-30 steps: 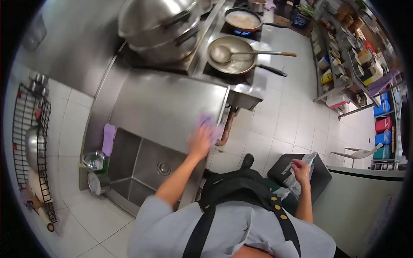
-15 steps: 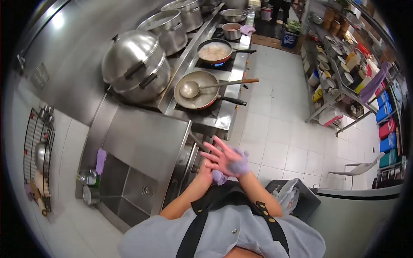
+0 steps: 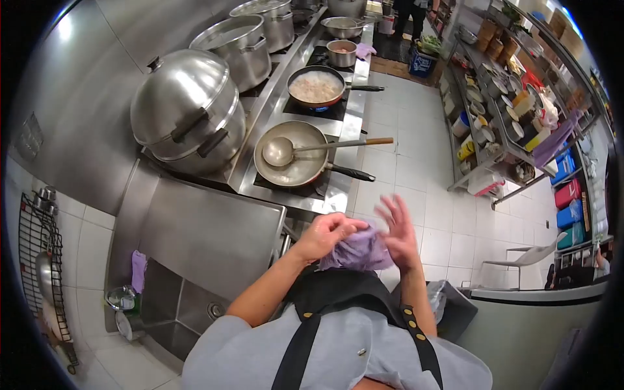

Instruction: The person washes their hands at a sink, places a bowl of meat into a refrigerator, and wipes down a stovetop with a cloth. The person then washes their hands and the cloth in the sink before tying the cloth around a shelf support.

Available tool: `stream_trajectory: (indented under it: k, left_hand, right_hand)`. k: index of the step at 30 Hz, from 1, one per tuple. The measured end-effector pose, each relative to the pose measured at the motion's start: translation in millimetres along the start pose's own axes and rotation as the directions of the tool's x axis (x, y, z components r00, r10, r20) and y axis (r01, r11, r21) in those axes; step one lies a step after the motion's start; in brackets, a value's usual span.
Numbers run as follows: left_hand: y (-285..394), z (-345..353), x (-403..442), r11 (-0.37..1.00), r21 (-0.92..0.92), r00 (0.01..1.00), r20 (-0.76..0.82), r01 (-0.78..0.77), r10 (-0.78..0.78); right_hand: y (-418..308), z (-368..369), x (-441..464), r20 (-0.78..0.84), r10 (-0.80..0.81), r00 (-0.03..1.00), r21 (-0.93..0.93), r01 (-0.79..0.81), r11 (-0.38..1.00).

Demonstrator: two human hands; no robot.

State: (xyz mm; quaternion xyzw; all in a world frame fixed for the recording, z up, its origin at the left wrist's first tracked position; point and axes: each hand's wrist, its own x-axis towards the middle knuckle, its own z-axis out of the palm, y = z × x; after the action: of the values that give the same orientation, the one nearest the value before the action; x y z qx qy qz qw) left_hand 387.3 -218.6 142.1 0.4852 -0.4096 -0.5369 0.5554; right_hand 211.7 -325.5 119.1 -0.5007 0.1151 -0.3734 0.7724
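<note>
A purple cloth (image 3: 359, 252) hangs bunched in front of my apron, gripped at its upper edge by my left hand (image 3: 325, 236), whose fingers are closed. To its right, my right hand (image 3: 398, 234) is raised with the fingers spread, slightly blurred; its palm side is close to the cloth, and I cannot tell whether they touch. Ahead on the stove sits a frying pan (image 3: 305, 138) with a ladle (image 3: 279, 152) lying in it. Behind it, another frying pan (image 3: 316, 87) holds pale, bubbling food over a blue flame.
A large lidded steamer pot (image 3: 188, 110) and stockpots (image 3: 237, 55) stand along the left wall. The steel sink (image 3: 166, 302) is at my lower left. Crowded shelves (image 3: 500, 140), a chair (image 3: 523, 260) and a bin (image 3: 465, 315) are on the right. A person (image 3: 411, 16) stands far back.
My hands were together, with purple cloth around them. They have moved apart: the left now holds the cloth up in front, the right has come free to the right side.
</note>
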Motion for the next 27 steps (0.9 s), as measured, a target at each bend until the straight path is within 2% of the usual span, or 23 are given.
stream_trajectory:
  k: [1,3,4,5,6,7,9,10,12,13,14,15,16,17,18,19,20,21,22,24,25,26,27]
  left_hand:
    - [8.9,-2.4,1.7,0.995,-0.094,1.000,-0.013,-0.027,0.026]
    - [39.0,-27.8,-8.3,0.929,0.316,0.960,-0.134,-0.194,0.246]
    - [54.2,-44.6,-17.0,0.822,0.518,0.916,-0.160,-0.239,0.367]
    - [63.2,-59.0,-31.7,0.753,0.612,0.869,-0.209,-0.241,0.448]
    - [70.9,-75.2,-50.1,0.777,0.616,0.894,-0.263,-0.134,0.363]
    - [76.2,-92.9,-69.9,0.792,0.610,0.907,-0.319,-0.026,0.275]
    - [83.3,-132.3,-110.9,0.707,0.684,0.919,-0.373,0.179,0.128]
    - [87.0,-148.5,-131.4,0.714,0.672,0.877,-0.446,0.198,0.176]
    - [98.5,-171.5,-176.2,0.685,0.664,0.749,-0.609,0.301,0.260]
    - [119.5,-173.7,-195.2,0.664,0.611,0.665,-0.712,0.430,0.225]
    - [119.0,-186.1,-215.5,0.707,0.637,0.620,-0.697,0.307,0.360]
    - [126.8,-188.0,-233.0,0.729,0.591,0.566,-0.751,0.346,0.340]
    - [127.9,-203.1,-257.4,0.689,0.610,0.539,-0.759,0.391,0.365]
    - [124.2,-205.7,-268.0,0.819,0.523,0.418,-0.816,0.235,0.400]
    - [118.6,-213.8,-281.3,0.864,0.483,0.363,-0.838,0.141,0.409]
    - [118.2,-215.7,-287.2,0.913,0.388,0.330,-0.852,-0.127,0.408]
    - [117.3,-218.8,-296.0,0.881,0.389,0.296,-0.837,-0.270,0.461]
    - [117.4,-221.6,-304.6,0.842,0.404,0.217,-0.841,-0.359,0.496]
    - [114.3,-228.1,-318.2,0.803,0.437,0.112,-0.848,-0.406,0.519]
    - [110.4,-235.5,-337.6,0.711,0.518,-0.092,-0.833,-0.476,0.545]
    - [120.7,-223.9,-334.6,0.709,0.505,-0.142,-0.850,-0.492,0.507]
    - [117.6,-221.6,-341.8,0.749,0.507,-0.176,-0.859,-0.426,0.481]
    - [110.6,-222.8,-349.3,0.788,0.499,-0.207,-0.866,-0.360,0.454]
  right_hand:
    - [-5.2,21.2,30.3,0.049,-0.058,0.997,-0.348,0.072,0.935]
    - [-13.2,56.1,76.0,0.412,0.135,0.901,-0.698,0.218,0.682]
    - [-19.6,75.4,89.7,0.214,0.348,0.913,-0.758,-0.070,0.649]
    - [-21.5,87.0,106.9,0.242,0.355,0.903,-0.725,-0.075,0.685]
    - [-21.6,97.4,120.5,0.266,0.371,0.890,-0.689,-0.093,0.719]
    - [-21.5,110.9,134.0,0.352,0.253,0.901,-0.669,0.053,0.742]
    - [-17.4,146.4,159.7,0.474,0.145,0.869,-0.655,0.238,0.717]
    - [-12.0,164.6,172.4,0.533,0.089,0.841,-0.634,0.328,0.700]
    - [6.4,201.5,196.8,0.586,0.119,0.801,-0.573,0.306,0.760]
    - [18.1,218.3,211.5,0.664,0.181,0.725,-0.505,0.257,0.824]
    - [28.4,232.5,225.4,0.741,0.265,0.617,-0.502,0.247,0.829]
    - [29.1,250.4,231.0,0.806,0.303,0.508,-0.519,0.361,0.775]
    - [29.6,269.5,239.6,0.858,0.332,0.391,-0.499,0.483,0.719]
    - [43.3,285.0,249.3,0.916,0.255,0.309,-0.396,0.609,0.687]
    - [58.1,299.2,259.0,0.958,0.170,0.229,-0.284,0.719,0.634]
    - [76.7,311.9,266.8,0.970,0.074,0.231,-0.214,0.672,0.709]
    - [94.6,323.0,273.4,0.968,-0.018,0.249,-0.145,0.621,0.771]
    - [107.0,333.6,283.0,0.941,0.107,0.322,-0.260,0.482,0.837]
    - [114.9,344.3,286.4,0.897,0.237,0.374,-0.369,0.336,0.866]
    - [100.1,363.4,278.8,0.911,0.194,0.363,-0.312,0.302,0.901]
    - [103.0,371.8,278.0,0.910,0.157,0.384,-0.322,0.414,0.851]
    - [104.0,378.0,277.7,0.907,0.116,0.405,-0.332,0.517,0.789]
    - [104.0,380.5,275.5,0.880,0.222,0.420,-0.409,0.431,0.804]
